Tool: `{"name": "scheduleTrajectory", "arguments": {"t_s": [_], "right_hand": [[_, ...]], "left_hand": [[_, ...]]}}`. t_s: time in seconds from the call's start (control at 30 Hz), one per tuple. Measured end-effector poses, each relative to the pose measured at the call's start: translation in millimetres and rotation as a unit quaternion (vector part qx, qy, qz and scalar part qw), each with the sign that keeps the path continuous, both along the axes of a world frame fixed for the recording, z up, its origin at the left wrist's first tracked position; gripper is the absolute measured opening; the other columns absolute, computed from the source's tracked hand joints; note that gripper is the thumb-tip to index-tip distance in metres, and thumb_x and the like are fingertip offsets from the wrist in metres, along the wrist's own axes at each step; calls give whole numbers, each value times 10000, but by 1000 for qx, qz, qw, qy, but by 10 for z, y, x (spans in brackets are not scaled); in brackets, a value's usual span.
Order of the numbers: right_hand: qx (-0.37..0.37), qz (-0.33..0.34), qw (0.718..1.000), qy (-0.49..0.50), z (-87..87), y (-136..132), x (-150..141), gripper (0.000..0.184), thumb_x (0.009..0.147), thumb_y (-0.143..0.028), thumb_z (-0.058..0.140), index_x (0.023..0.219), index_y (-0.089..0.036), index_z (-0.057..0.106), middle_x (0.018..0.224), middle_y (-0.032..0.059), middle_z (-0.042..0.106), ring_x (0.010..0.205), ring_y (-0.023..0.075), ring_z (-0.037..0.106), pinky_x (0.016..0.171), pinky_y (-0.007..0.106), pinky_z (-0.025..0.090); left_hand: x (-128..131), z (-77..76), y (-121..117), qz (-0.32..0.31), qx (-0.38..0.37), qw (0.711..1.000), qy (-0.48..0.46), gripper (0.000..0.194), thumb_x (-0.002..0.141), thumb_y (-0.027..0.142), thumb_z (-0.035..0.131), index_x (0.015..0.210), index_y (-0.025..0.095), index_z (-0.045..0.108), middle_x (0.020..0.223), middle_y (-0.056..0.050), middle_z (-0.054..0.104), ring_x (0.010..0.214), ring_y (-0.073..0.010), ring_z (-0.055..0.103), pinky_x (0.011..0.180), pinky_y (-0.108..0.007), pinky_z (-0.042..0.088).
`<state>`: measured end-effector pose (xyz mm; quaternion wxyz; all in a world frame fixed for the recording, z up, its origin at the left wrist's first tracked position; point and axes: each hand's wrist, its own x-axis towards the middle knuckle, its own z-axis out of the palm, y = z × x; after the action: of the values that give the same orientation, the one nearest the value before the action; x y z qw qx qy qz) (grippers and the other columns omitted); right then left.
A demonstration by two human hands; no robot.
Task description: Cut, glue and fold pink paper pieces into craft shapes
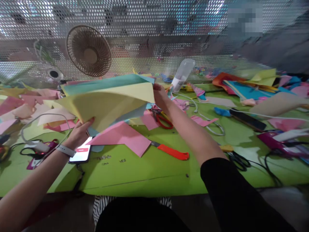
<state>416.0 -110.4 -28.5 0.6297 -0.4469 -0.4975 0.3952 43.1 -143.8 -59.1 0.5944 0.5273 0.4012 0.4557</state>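
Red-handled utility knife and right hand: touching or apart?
Apart. Head view: the utility knife lies on the green tabletop; the right hand grips the yellow paper well above, green surface showing between.

Red-orange cutter handle (173, 152), green tabletop (149, 180)
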Motion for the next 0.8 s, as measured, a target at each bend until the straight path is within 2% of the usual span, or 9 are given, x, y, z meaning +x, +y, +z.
{"name": "scheduleTrajectory", "arguments": {"t_s": [0.1, 0.2, 0.3, 0.47, 0.57, 0.7, 0.8], "right_hand": [[27, 16, 999, 23, -116, -124, 23, 511, 578, -600, 835, 905, -239, 683, 1014, 51, 765, 1067, 290, 699, 914, 464, 589], [-13, 60, 998, 34, -264, -239, 59, 493, 586, -537, 856, 934, -223, 706, 1014, 59, 769, 998, 276, 719, 933, 471, 582], [-40, 94, 994, 39, -322, -287, 123, 470, 570, -460, 878, 930, -202, 719, 1005, 69, 771, 946, 267, 728, 932, 458, 576], [-32, 83, 996, -13, -247, -349, 240, 549, 502, -392, 906, 983, -206, 718, 1044, 70, 766, 992, 287, 713, 946, 484, 557], [-45, 84, 995, -40, -249, -443, 268, 518, 536, -384, 892, 995, -232, 707, 1064, 57, 767, 1041, 287, 701, 991, 487, 537], [-34, 106, 994, -20, -341, -498, 254, 547, 598, -397, 859, 1095, -248, 684, 1122, 56, 757, 1111, 275, 681, 1019, 477, 522], [-47, 89, 995, 13, -409, -465, 172, 591, 580, -419, 864, 1114, -244, 681, 1112, 64, 760, 1089, 273, 689, 996, 483, 537]], "left_hand": [[2, 10, 2, 19, 32, 999, 3, 327, 759, 397, 818, 949, 145, 729, 1091, -137, 745, 1125, -315, 679, 991, -468, 571], [104, 42, -15, 28, 43, 999, 9, 298, 735, 393, 836, 863, 149, 721, 1014, -127, 758, 1097, -309, 691, 986, -462, 569], [260, 93, -32, 35, 67, 997, -8, 329, 733, 374, 837, 932, 143, 714, 1078, -137, 748, 1145, -308, 669, 1009, -451, 548], [389, 138, -32, 64, 84, 994, -22, 404, 710, 349, 849, 1027, 154, 692, 1146, -129, 730, 1148, -290, 667, 1013, -429, 540], [399, 128, -29, 73, 87, 993, -25, 422, 718, 350, 840, 1068, 174, 683, 1134, -104, 735, 1127, -268, 678, 1014, -431, 536], [442, 114, -8, 72, 92, 993, -26, 402, 736, 360, 827, 1067, 176, 692, 1126, -98, 740, 1101, -252, 690, 999, -424, 548], [506, 138, -14, 52, 89, 995, 4, 405, 707, 347, 846, 1047, 176, 708, 1117, -96, 749, 1092, -260, 693, 987, -430, 563]]}}
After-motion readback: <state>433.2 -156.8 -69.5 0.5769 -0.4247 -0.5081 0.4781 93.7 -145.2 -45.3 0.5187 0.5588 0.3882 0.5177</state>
